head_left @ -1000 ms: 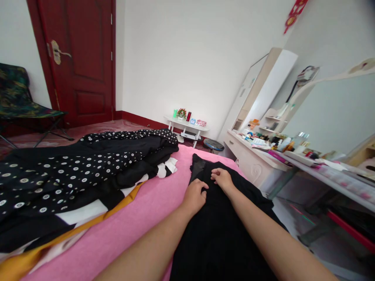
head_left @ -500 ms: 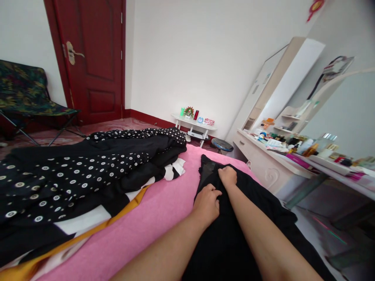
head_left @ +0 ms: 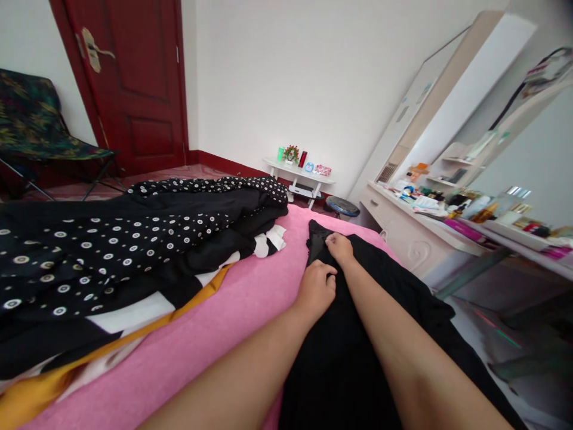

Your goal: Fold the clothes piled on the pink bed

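A black garment (head_left: 340,352) with a sheer, lacy part at its far end lies on the pink bed cover (head_left: 250,298). My right hand (head_left: 340,248) is closed on the fabric near that sheer part, fingertips pinched together. Nearer to me and to the left, my left hand (head_left: 317,288) rests on the garment's left edge with curled fingers, thumb and forefinger close together on the cloth. The garment's kind is not plain from here.
On the left lies a pile of dark clothes with a dotted garment (head_left: 147,239) on top. A dressing table (head_left: 403,221) with bottles stands to the right. Beyond the bed are a low white table (head_left: 299,172), a round stool (head_left: 342,206) and a folding chair (head_left: 36,119).
The view has tilted down and shifted slightly. My right hand has moved a little left toward the sheer part; my left hand remains on the garment's edge.
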Action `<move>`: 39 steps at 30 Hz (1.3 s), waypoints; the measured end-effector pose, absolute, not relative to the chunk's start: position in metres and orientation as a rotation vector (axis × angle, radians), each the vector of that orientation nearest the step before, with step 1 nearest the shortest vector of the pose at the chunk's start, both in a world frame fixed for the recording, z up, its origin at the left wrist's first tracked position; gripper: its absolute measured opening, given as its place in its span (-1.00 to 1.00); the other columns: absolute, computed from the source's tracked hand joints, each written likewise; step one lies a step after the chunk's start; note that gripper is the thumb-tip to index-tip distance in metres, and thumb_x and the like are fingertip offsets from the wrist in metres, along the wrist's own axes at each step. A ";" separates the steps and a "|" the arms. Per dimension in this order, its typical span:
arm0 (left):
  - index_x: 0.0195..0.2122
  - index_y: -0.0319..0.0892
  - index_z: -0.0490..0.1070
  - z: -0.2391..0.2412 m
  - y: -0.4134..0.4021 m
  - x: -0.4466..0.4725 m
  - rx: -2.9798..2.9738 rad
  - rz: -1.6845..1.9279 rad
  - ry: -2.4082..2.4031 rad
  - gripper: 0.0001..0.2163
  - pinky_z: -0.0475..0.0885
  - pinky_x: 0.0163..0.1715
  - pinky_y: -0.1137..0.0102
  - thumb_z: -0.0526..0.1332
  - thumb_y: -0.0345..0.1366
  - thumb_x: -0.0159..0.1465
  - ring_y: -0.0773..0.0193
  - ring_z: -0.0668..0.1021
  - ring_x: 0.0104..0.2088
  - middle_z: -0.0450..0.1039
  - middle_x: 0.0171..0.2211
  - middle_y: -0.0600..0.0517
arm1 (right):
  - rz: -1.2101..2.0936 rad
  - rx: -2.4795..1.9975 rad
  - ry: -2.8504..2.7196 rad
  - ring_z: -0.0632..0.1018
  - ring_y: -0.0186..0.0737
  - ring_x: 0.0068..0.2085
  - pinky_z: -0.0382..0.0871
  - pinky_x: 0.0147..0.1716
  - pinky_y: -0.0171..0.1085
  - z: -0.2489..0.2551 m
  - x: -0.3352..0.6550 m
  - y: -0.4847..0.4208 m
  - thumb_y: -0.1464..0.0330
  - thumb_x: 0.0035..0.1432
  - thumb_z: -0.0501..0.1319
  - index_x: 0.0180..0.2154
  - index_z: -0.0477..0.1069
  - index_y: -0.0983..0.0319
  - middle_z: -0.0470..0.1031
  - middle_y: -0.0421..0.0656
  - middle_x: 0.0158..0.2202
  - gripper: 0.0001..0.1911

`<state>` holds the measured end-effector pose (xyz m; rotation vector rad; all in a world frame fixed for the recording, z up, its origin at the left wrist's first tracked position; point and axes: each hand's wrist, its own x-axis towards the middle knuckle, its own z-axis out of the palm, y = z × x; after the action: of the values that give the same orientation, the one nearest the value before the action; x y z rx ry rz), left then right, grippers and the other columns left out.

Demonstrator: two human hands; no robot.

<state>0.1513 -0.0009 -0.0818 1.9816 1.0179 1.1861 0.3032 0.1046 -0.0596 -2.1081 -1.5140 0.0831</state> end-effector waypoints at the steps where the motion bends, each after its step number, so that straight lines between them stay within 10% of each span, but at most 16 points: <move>1: -0.22 -0.17 0.53 -0.082 0.000 0.151 1.975 1.201 1.011 -0.78 0.41 -0.06 0.34 0.14 -0.47 0.17 0.23 0.50 -0.17 0.48 -0.23 -0.03 | 0.155 -2.084 -1.552 0.54 -0.20 -0.14 0.32 -0.11 -0.33 -0.059 0.305 0.104 0.45 0.08 0.17 -0.26 0.50 0.27 0.56 -0.08 -0.21 -0.82; 8: -0.26 -0.18 0.53 -0.082 0.000 0.147 1.984 1.203 1.007 -0.80 0.41 -0.09 0.36 0.18 -0.50 0.14 0.26 0.51 -0.23 0.48 -0.28 -0.01 | 0.554 -1.853 -1.746 0.45 -0.28 0.06 0.28 0.07 -0.30 -0.046 0.318 0.030 0.54 0.07 0.15 0.05 0.37 0.23 0.43 -0.13 0.07 -0.53; 20: -0.30 -0.22 0.54 -0.083 -0.003 0.143 1.996 1.230 0.947 -0.81 0.39 -0.04 0.34 0.21 -0.55 0.11 0.25 0.51 -0.19 0.48 -0.24 -0.03 | 0.323 -1.308 -2.668 0.23 -0.15 0.23 0.18 0.18 -0.08 0.003 0.260 -0.231 0.61 -0.03 0.08 0.10 0.30 0.06 0.19 -0.15 0.24 -0.35; 30: -0.23 -0.16 0.53 -0.086 -0.004 0.141 2.076 1.181 1.018 -0.78 0.38 0.02 0.28 0.24 -0.49 0.09 0.20 0.46 -0.05 0.35 -0.04 -0.07 | 0.463 -1.220 -2.500 0.48 -0.22 -0.25 0.32 -0.20 -0.21 0.017 0.224 -0.274 0.23 0.28 0.04 -0.21 0.41 0.21 0.49 -0.10 -0.30 -0.75; 39: 0.09 -0.04 0.36 -0.078 -0.019 0.137 2.640 0.740 0.785 -0.61 0.06 0.22 0.06 0.09 -0.09 0.27 0.06 0.20 0.24 0.22 0.21 0.00 | 0.057 -2.045 -1.982 0.51 -0.17 -0.20 0.33 -0.20 -0.25 0.003 0.319 -0.254 0.16 0.20 0.12 -0.18 0.42 0.17 0.48 -0.10 -0.19 -0.73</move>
<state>0.1367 -0.0190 -0.0777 2.6399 0.7849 0.7402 0.3194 -0.2540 0.0033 -2.0450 -1.9817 0.0567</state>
